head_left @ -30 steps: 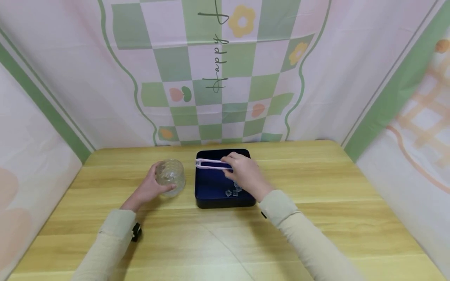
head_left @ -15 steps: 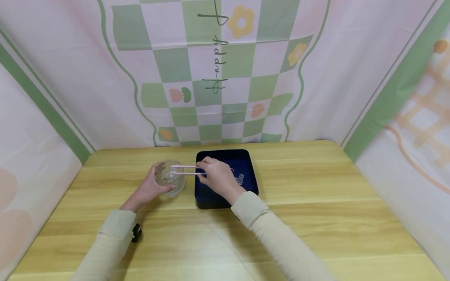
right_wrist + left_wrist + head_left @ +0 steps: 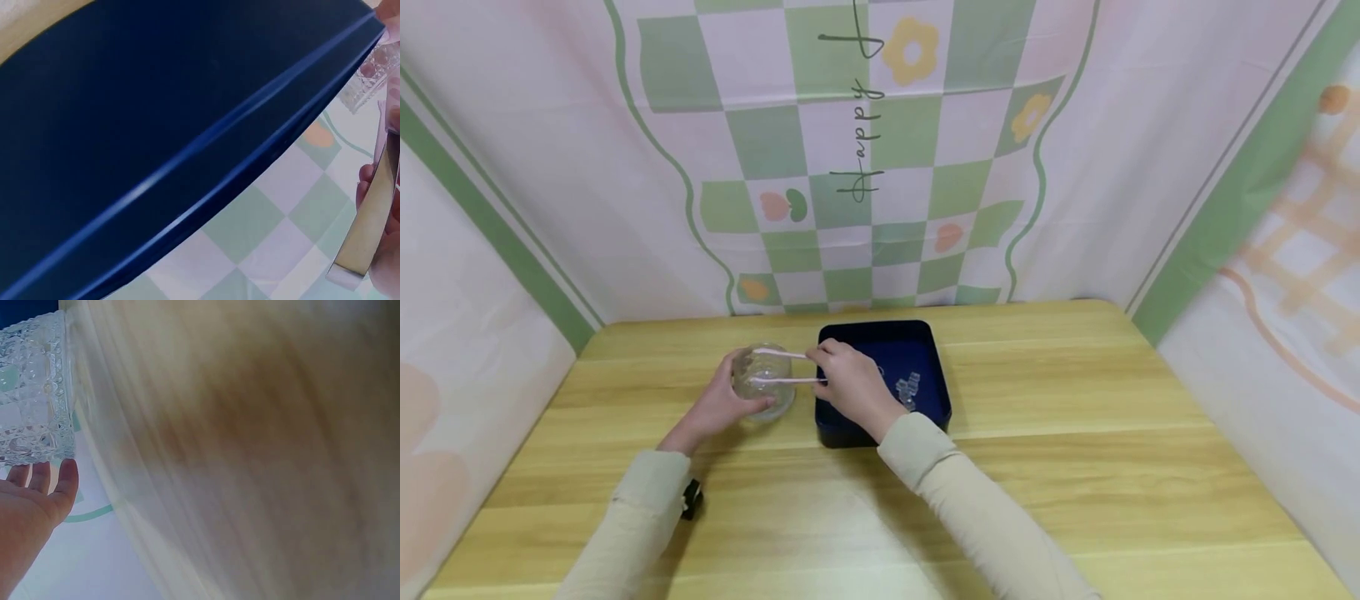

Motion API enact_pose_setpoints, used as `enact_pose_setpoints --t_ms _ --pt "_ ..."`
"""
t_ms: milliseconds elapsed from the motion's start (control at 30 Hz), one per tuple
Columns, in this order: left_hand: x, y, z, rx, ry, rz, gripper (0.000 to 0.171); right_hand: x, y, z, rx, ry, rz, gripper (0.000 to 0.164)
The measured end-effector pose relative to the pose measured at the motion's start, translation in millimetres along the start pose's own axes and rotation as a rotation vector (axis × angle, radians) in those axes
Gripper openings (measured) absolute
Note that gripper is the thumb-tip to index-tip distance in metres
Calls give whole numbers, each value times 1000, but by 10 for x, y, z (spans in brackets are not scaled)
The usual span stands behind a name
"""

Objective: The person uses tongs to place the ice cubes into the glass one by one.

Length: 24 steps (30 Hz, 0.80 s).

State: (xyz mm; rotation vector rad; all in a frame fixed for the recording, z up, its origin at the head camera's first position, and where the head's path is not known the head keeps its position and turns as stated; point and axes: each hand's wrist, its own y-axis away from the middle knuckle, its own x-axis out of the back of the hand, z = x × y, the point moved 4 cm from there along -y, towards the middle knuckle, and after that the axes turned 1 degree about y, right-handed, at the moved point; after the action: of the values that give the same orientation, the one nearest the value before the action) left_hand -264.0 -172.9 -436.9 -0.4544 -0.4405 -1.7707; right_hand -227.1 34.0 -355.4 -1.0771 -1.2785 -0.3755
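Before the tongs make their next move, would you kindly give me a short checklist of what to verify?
1. Patterned glass tumbler steadied: ok, the left hand grips its side.
2. Tongs in hand: ok, the right hand holds them.
3. Tongs' tips at the tumbler: ok, they overlap it in the head view.
4. Tongs' arms spread: ok, a gap shows between them.
5. Clear piece released inside the tumbler: cannot tell through the patterned glass.
6. Clear pieces left in the dark blue tray: ok, a small cluster shows.
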Motion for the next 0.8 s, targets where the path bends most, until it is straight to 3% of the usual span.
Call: enact_pose_setpoints --t_ms 367,800 --pt "-1 -14 3 12 -37 3 104 67 81 147 12 -1 26 46" --pt "4 10 15 40 -48 -10 105 378 274 610 -13 -8 3 40"
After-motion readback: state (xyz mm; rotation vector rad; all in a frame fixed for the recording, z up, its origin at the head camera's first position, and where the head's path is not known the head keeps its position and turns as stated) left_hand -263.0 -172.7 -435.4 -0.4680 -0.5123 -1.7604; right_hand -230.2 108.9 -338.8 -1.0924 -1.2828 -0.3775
